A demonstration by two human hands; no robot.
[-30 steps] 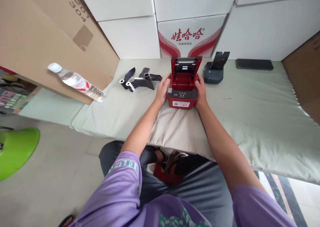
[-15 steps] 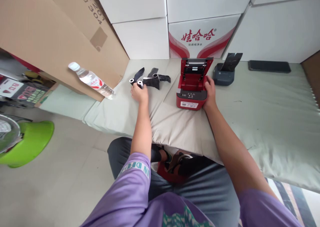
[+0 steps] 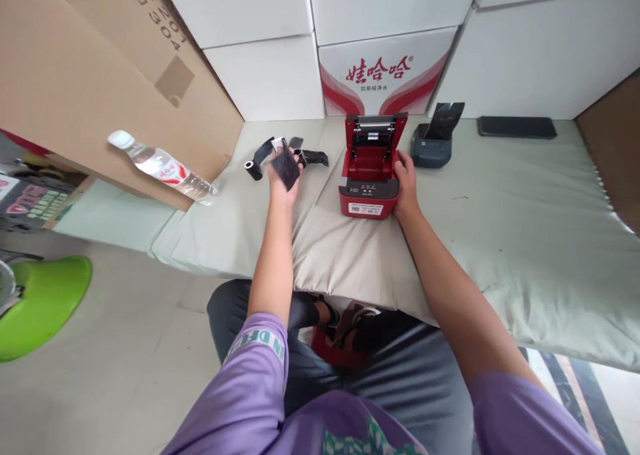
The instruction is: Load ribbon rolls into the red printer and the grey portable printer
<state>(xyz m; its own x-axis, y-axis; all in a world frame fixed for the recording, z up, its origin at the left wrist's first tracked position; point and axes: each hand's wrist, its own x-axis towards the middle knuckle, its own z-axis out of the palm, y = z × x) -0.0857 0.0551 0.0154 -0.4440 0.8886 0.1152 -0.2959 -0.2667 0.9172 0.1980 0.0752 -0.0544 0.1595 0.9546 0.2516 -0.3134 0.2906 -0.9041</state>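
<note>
Your left hand (image 3: 283,175) holds a black ribbon roll (image 3: 285,165) lifted just above the pad, left of the open red printer (image 3: 369,175), while your right hand (image 3: 406,185) grips the printer's right side.

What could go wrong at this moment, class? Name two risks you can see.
The black ribbon roll in the left hand trails loose film, which might crease or snag on the other rolls beside it. The red printer, lid open, sits on a soft cushion, steadied only by the right hand; it might tip.
</note>
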